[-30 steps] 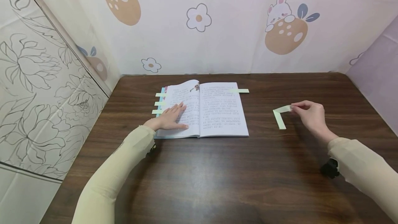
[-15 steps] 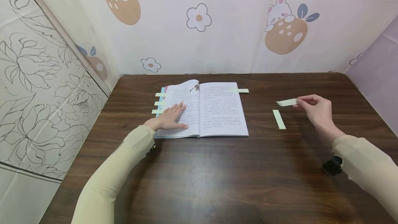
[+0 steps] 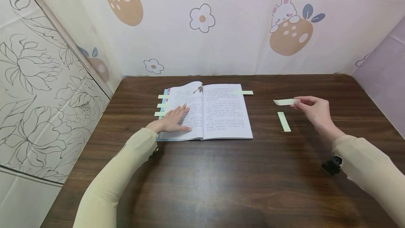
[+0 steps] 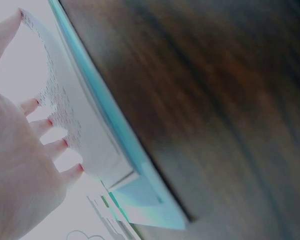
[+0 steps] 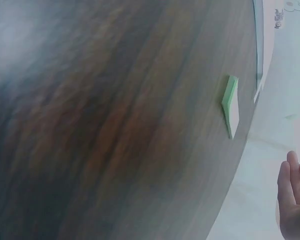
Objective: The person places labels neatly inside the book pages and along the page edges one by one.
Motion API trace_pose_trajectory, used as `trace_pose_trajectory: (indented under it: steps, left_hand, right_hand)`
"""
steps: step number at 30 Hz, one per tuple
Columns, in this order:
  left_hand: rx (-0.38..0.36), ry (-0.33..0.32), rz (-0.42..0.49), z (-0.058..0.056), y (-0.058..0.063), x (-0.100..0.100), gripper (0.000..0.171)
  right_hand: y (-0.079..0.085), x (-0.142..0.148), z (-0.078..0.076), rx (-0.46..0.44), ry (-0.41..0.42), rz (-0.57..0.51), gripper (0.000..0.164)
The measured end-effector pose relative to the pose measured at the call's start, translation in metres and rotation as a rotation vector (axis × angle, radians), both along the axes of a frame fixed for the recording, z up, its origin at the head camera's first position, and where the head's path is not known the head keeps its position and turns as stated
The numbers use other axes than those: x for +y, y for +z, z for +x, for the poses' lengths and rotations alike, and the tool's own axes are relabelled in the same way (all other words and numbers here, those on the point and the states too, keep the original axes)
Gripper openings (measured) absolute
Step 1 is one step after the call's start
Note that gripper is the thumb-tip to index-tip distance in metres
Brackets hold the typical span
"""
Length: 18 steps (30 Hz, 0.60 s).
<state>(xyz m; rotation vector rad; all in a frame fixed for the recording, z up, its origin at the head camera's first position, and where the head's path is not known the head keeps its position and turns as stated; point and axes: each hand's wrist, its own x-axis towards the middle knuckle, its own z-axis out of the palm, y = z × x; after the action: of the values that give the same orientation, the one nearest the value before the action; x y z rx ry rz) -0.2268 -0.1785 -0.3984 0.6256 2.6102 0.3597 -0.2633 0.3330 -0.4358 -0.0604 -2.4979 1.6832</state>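
An open book (image 3: 224, 115) with printed pages lies on the table. My left hand (image 3: 174, 119) rests spread on its left page; the left wrist view shows the fingers (image 4: 55, 147) straight against the paper. Three pale green sticky tabs (image 3: 162, 105) stick out from the book's left edge, and one sticky tab (image 3: 248, 92) juts from the right page. To the right of the book, my right hand (image 3: 316, 110) pinches a pale green sticky note strip (image 3: 284, 102) by one end, between thumb and fingers. Below that strip lies a pad of sticky notes (image 3: 284, 121).
The dark wooden table (image 3: 202, 178) runs back to a wall covering (image 3: 234, 45) printed with flowers and rabbits. At the left stands a white panel (image 3: 41, 80) with flower line drawings.
The strip came away from the pad in my right hand, which drew back to the right and then moved slightly left. The pad and my left hand stayed where they were.
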Motion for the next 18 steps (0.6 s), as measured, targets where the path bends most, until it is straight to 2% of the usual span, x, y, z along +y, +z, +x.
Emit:
trace_pose_trajectory:
  steps: [4,11,14,18]
  left_hand:
    - [0.000,0.001,0.004,0.000,0.000,0.000,0.088]
    - [0.001,-0.003,0.003,0.000,0.000,0.000,0.088]
    - [0.003,-0.001,0.004,0.000,-0.001,0.000,0.088]
    - [0.002,0.002,0.007,0.000,0.000,0.000,0.088]
  right_hand:
    - [0.001,-0.008,-0.001,0.004,0.008,0.021,0.037]
    - [0.026,-0.030,0.007,-0.055,0.096,-0.023,0.036]
    - [0.018,-0.031,-0.001,-0.024,0.108,-0.051,0.035]
    - [-0.003,-0.028,-0.017,0.031,0.104,-0.102,0.036]
